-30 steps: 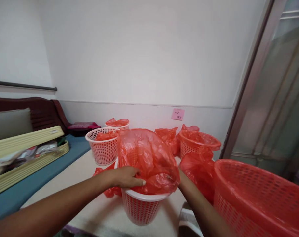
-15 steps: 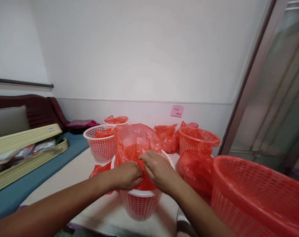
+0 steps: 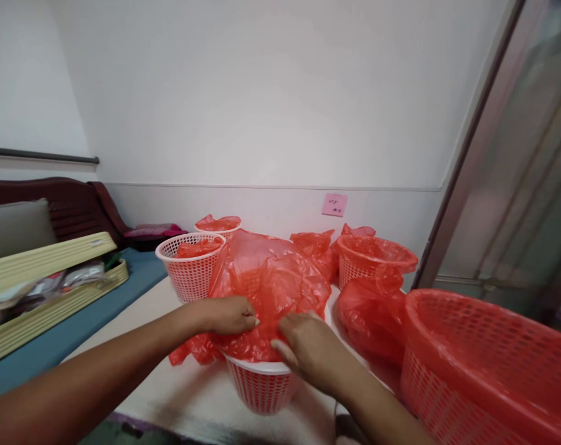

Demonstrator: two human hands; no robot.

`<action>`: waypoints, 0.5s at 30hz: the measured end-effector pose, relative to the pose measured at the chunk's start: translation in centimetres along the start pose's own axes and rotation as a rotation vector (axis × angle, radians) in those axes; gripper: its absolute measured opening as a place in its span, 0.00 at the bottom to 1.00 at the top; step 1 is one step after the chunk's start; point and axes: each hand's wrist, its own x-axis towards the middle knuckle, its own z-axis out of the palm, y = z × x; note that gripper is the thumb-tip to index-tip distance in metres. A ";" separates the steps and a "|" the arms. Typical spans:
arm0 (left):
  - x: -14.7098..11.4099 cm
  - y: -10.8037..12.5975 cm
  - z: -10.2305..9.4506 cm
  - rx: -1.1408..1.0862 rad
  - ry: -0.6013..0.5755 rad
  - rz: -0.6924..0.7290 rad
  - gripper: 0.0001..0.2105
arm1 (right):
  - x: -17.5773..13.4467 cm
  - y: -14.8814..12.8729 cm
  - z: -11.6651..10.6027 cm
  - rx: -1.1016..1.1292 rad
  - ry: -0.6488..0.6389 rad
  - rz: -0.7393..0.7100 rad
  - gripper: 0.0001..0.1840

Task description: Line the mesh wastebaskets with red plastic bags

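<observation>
Red plastic bag (image 3: pixel 271 290) draped over white mesh basket (image 3: pixel 261 386) at counter (image 3: pixel 192 395) front, L hand (image 3: pixel 229 314) & R hand (image 3: pixel 308 346) fingers pinching film at rim: lining step underway, next prob. needs edge tucked evenly round rim; similar lined baskets behind.

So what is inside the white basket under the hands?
A red plastic bag billows over the white basket, with both hands on it. The bag hides the basket's inside.

Thin glossy crinkly plastic bag (image 3: pixel 271 290) over matt plastic mesh basket (image 3: pixel 261 389)
</observation>
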 end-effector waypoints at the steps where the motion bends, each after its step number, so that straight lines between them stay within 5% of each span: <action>1: 0.5 0.1 -0.3 0.015 -0.045 -0.024 0.16 | -0.6 -0.4 0.2 0.024 0.002 -0.044 0.17; 4: 2.1 0.7 -1.2 0.096 -0.160 -0.100 0.13 | -1.8 -1.1 1.5 0.021 -0.025 -0.139 0.18; 9: 4.8 2.7 -1.6 0.285 -0.223 -0.165 0.10 | -2.3 -1.6 4.4 -0.098 0.032 -0.221 0.01; 15: 9.2 4.0 0.1 0.417 -0.402 -0.255 0.13 | -2.4 -3.1 6.6 -0.124 0.081 -0.274 0.05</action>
